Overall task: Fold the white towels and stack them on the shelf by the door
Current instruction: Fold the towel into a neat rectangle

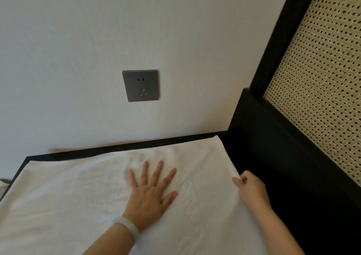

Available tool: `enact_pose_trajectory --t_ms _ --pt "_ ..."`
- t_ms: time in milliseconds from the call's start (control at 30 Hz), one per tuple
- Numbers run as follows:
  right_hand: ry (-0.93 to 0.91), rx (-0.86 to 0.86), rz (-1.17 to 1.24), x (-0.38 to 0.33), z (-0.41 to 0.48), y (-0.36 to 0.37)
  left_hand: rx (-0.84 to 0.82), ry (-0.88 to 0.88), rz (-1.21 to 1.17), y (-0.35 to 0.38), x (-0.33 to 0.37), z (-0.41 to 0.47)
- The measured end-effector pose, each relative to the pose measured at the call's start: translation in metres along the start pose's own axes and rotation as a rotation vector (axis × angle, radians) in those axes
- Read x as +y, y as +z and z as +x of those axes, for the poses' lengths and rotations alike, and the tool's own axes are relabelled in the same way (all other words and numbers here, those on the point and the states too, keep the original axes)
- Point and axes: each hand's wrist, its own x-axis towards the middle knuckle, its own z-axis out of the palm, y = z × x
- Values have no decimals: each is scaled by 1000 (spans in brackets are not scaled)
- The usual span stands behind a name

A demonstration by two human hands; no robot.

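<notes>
1. Progress: one white towel lies spread over a black-rimmed desk against the wall; it is fairly smooth with a few soft creases, and it looks to be at the smoothing or early folding stage; whether it is already doubled over cannot be told from this view.
2. What is left, as a judgement: the folds on this towel are to be finished; it must then go to the shelf by the door; neither shelf, door nor any stack of folded towels shows here, so none of the stacking can be counted as done.
3. Left hand: it lies flat on the middle of the towel with fingers spread wide, palm pressing the cloth down; a pale bracelet sits on that wrist.
4. Right hand: it is at the towel's right edge, fingers curled and thumb laid on the cloth, and appears to pinch that edge; the fingertips under the hem are hidden.
5. Count: one towel in view; two hands; one bracelet; one grey wall socket above the desk; one woven cane panel in a black frame to the right.
6. Place: the towel's far right corner nearly touches the black frame; its left end runs toward the left edge of the view.
</notes>
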Motion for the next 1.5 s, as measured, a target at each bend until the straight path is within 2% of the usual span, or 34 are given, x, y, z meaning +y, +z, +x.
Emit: enact_pose_trajectory --t_ms 67,100,167,200,267,300,333,367,400,467,567,600,667,733,767,800,833,933,967,1000,1067,1133,1167,1200,1233,1300,1333,1367,1433,1500 --pt "23 27 16 2 -2 -1 -11 8 18 -1 0 2" --pt "27 37 -62 0 -4 -1 -12 3 21 0 0 3" --pt "-47 152 -399 -10 -6 2 -16 -2 31 3 1 4" --pt "-138 227 -513 -17 -7 8 -20 -2 32 3 1 4" --pt "-442 287 -434 -36 -17 29 -18 -4 23 4 1 5" --pt "-632 244 -369 -43 -23 40 -15 -9 17 5 1 5" --pt "-797 106 -385 -47 -31 52 -11 -13 12 6 1 5" --pt "-878 -57 -470 -46 -35 61 -10 -16 5 7 1 5" --pt "-896 -138 -538 -41 -32 65 -9 -18 0 7 1 5" --pt "-685 -177 -528 -31 -12 58 -9 -27 -8 6 1 5" --pt "-265 -85 -568 -34 20 38 -11 -39 -10 5 2 4" --pt "-252 -61 -602 -41 23 36 -18 -43 -14 5 2 4" --pt "-507 -48 -598 -57 16 41 -32 -50 -22 5 2 5" --pt "-824 -239 -563 -67 4 52 -39 -47 -21 5 2 5" --pt "-909 -313 -582 -67 5 57 -40 -45 -20 4 2 4" --pt "-914 -332 -587 -65 15 58 -38 -44 -17 4 2 5" --pt "-825 -295 -579 -61 31 58 -35 -45 -14 3 2 5" --pt "-353 -158 -578 -61 74 42 -30 -46 -11 2 3 4" --pt "-298 -123 -602 -65 80 38 -34 -46 -14 2 3 4" --pt "-331 -67 -632 -73 79 38 -36 -48 -19 2 3 4" --pt "-566 -54 -577 -87 56 44 -34 -48 -18 2 3 4" --pt "-831 -262 -532 -82 21 56 -39 -38 -16 3 3 4" --pt "-882 -340 -571 -73 12 60 -42 -34 -16 3 2 4" --pt "-854 -342 -589 -63 16 61 -37 -34 -12 3 1 4" --pt "-726 -279 -577 -56 25 58 -33 -38 -9 4 1 4" --pt "-339 -116 -559 -50 41 39 -28 -49 -21 1 2 3" --pt "-237 -72 -542 -50 41 28 -11 -48 -27 0 3 3" --pt "-255 -36 -514 -51 33 24 3 -42 -34 1 2 3" --pt "-521 -27 -457 -47 -9 25 12 -40 -37 1 1 3" --pt "-703 -175 -496 -22 -58 34 7 -54 -27 1 1 3"
